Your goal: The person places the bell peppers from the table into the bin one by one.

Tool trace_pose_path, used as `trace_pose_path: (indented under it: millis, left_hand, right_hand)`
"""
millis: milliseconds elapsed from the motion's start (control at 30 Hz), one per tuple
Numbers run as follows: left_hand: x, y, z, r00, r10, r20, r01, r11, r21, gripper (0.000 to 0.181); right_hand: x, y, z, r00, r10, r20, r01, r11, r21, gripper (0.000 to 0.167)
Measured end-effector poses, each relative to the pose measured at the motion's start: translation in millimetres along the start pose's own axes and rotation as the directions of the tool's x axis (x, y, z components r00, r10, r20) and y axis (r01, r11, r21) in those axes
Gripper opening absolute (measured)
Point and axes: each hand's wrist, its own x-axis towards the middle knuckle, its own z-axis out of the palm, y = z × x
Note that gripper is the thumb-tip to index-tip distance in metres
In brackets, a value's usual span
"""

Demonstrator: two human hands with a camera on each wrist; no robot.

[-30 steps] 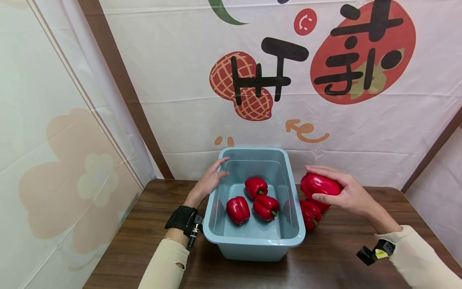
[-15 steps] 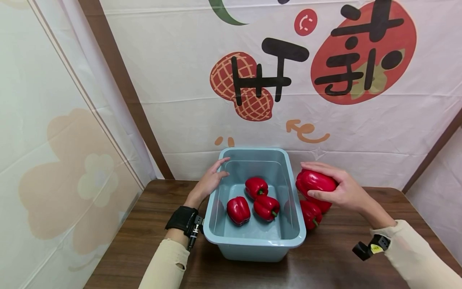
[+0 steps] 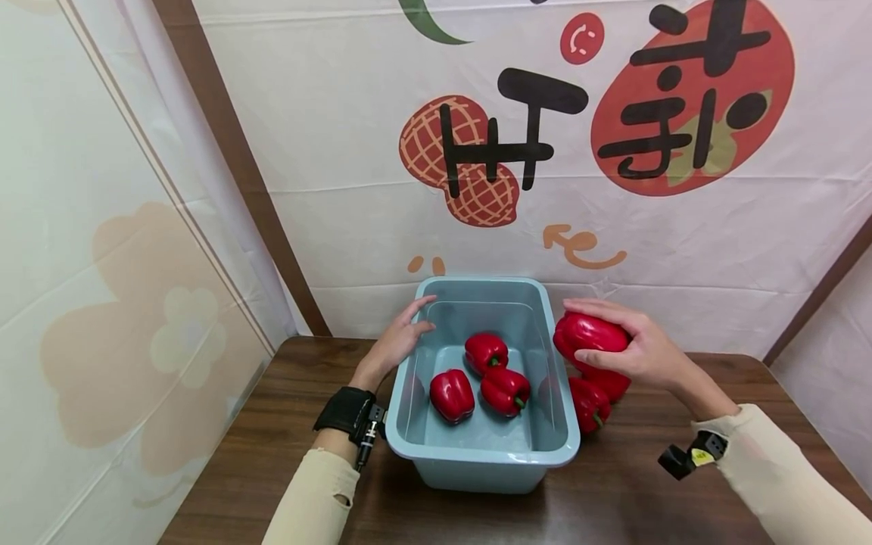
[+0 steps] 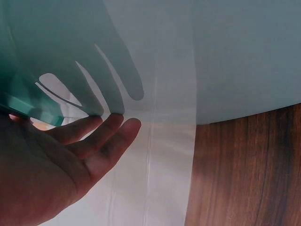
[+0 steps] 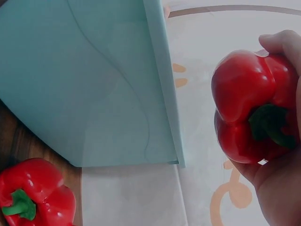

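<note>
1. Right hand (image 3: 636,347): thumb and fingers curled round a pepper (image 3: 590,333), which sits between them, above and just outside the bin (image 3: 484,457).
2. Left hand (image 3: 395,343): digits straddle the left rim, pinching the wall; firmness hard to judge.
3. Inside: three peppers (image 3: 505,391). Others (image 3: 589,405) outside, partly hidden.

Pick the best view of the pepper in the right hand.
The right wrist view: the held pepper appears large, its green stem visible. Head shows it smaller, partly covered by the right hand; left wrist doesn't show it.
</note>
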Motion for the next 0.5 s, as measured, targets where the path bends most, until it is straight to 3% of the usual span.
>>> trace_pose_path:
  millis: [167, 500]
  left_hand:
    - [-13.4, 17.8, 0.9, 1.0, 0.01, -0.003, -0.01, 1.0, 0.013, 0.057]
    - [-14.0, 18.2, 1.1, 1.0, 0.004, 0.002, -0.004, 1.0, -0.002, 0.057]
  right_hand:
    - [4.0, 0.4, 0.8, 1.0, 0.026, 0.011, -0.026, 1.0, 0.007, 0.072]
    - [11.3, 3.4, 3.0, 0.998, 0.048, 0.031, -0.049, 0.998, 0.037, 0.071]
